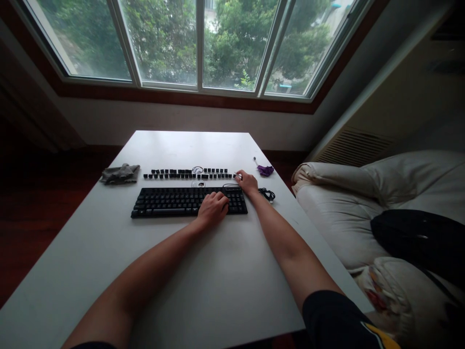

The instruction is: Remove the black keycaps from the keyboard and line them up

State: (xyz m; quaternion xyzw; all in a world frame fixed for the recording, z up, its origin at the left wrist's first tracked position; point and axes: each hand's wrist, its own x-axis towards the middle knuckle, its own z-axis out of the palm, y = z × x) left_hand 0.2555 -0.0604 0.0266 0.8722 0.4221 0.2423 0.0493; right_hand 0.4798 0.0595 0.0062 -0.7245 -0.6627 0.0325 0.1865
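A black full-size keyboard (169,201) lies across the white table. My left hand (213,208) rests palm down on its right-hand part, fingers loosely bent over the keys and covering some of them. Beyond the keyboard stand two rows of small black keycaps (178,175). At the right end of the nearer row is my right hand (248,183), its thumb and fingertips pinched together. A small dark item shows at those fingertips, too small to name surely. Next to the right wrist lies a coiled black cable (268,195).
A crumpled grey cloth (120,174) lies at the table's left edge. Toward the right edge is a purple cloth-like item (265,170). Thin ring-shaped pieces (197,169) lie by the keycaps. A pale sofa (337,213) holding a black bag (417,237) stands right of the white table (189,145).
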